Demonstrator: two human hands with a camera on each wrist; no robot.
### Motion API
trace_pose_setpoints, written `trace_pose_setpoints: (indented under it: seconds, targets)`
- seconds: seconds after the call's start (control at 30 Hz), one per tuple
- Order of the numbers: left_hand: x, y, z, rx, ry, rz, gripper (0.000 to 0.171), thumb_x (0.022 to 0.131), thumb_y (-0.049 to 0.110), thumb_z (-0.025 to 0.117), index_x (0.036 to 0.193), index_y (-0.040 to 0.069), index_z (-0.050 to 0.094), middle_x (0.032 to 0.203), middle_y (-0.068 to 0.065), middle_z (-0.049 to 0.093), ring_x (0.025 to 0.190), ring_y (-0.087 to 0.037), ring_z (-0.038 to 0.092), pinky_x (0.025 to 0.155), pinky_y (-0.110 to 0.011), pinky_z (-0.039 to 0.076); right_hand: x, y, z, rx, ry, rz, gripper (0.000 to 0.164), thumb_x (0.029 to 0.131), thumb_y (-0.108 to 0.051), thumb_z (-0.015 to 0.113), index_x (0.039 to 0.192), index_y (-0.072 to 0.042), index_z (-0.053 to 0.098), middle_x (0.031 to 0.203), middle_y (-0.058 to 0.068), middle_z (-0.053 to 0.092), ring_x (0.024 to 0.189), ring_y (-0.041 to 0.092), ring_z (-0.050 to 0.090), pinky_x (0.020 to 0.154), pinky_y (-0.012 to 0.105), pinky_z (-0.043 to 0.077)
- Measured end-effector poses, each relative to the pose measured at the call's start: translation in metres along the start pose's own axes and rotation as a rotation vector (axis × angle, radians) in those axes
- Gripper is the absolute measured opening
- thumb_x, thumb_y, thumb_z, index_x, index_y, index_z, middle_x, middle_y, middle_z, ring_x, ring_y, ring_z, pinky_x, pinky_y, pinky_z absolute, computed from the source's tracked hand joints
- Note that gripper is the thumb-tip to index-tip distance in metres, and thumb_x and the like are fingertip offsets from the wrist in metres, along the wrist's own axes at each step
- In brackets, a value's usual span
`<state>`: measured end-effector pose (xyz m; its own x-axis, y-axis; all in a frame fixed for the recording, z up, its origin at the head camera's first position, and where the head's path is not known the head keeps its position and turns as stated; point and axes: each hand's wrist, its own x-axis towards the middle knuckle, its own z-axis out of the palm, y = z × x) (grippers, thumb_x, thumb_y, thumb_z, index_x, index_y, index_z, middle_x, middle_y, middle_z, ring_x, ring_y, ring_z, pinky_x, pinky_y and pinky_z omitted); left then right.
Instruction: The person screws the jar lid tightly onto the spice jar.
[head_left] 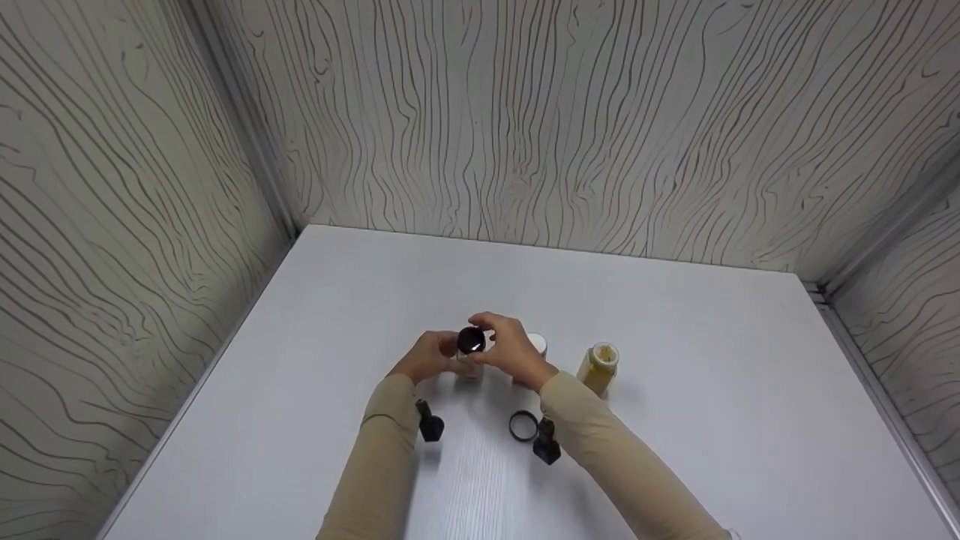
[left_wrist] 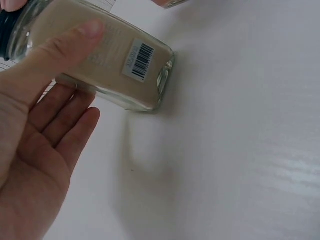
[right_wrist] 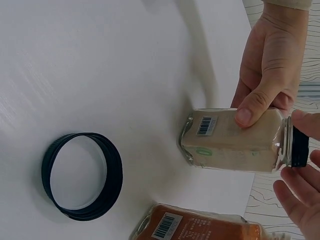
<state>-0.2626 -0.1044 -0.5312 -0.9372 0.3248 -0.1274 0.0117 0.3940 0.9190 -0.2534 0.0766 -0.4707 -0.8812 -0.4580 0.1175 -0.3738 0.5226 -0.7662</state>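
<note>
Holds clear, square-sided glass jar with beige contents (right_wrist: 240, 150) in left-hand grip (head_left: 429, 356), clamped with thumb on one face and fingers on opposite side. Bears white barcode label (left_wrist: 139, 60) near jar base. Pinches round black cap (head_left: 471, 340) at jar neck between thumb and fingers of right-hand grip (head_left: 516, 351). Positions jar and cap over white worktop (head_left: 375, 277), between both hands. Cannot tell contact between jar base and worktop. Shows black, open-centred ring (right_wrist: 114, 175) flat on worktop, nearer to person than held jar. Shows glass jar with orange-red contents (right_wrist: 200, 225) near held jar, on right. Shows jar with yellow contents and pale round rim (head_left: 598, 371) farther right, apart from right-hand grip
</note>
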Motion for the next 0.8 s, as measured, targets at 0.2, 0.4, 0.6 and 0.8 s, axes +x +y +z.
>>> trace_pose_setpoints:
  seconds: [0.2, 0.4, 0.6, 0.8]
  targets:
    - [-0.0003, 0.0015, -0.0005, 0.001, -0.011, 0.015, 0.044, 0.075, 0.008, 0.079, 0.118, 0.010, 0.068, 0.124, -0.009, 0.068, 0.124, -0.028, 0.058, 0.114, -0.048, 0.042, -0.0022, -0.0001, -0.0011, 0.026, -0.013, -0.012, 0.047, 0.080, -0.002, 0.073, 0.125, 0.003, 0.058, 0.125, 0.022, 0.064, 0.116, 0.037, 0.061, 0.097, 0.052, 0.052]
    - [0.0006, 0.0008, 0.0001, 0.014, -0.006, 0.018, 0.043, 0.076, 0.005, 0.077, 0.118, 0.007, 0.068, 0.123, -0.012, 0.068, 0.123, -0.030, 0.058, 0.113, -0.048, 0.043, -0.0026, -0.0007, -0.0002, 0.026, 0.018, 0.015, 0.045, 0.080, -0.003, 0.074, 0.122, 0.002, 0.059, 0.121, 0.021, 0.067, 0.109, 0.035, 0.064, 0.097, 0.053, 0.052]
    - [0.0007, 0.0007, 0.0000, 0.035, -0.004, 0.023, 0.042, 0.076, 0.006, 0.078, 0.117, 0.007, 0.068, 0.121, -0.011, 0.069, 0.119, -0.027, 0.060, 0.110, -0.046, 0.046, -0.0037, 0.0006, -0.0008, 0.008, 0.011, -0.001, 0.047, 0.079, -0.003, 0.075, 0.123, 0.002, 0.059, 0.123, 0.022, 0.065, 0.113, 0.035, 0.062, 0.095, 0.050, 0.054]
    - [0.0001, 0.0008, -0.0014, 0.028, -0.005, 0.007, 0.045, 0.074, 0.006, 0.079, 0.118, 0.010, 0.068, 0.122, -0.009, 0.069, 0.119, -0.026, 0.060, 0.110, -0.046, 0.046, -0.0048, 0.0018, -0.0031, 0.036, -0.024, -0.025, 0.049, 0.079, -0.001, 0.072, 0.125, 0.002, 0.058, 0.126, 0.021, 0.063, 0.119, 0.035, 0.059, 0.098, 0.052, 0.053]
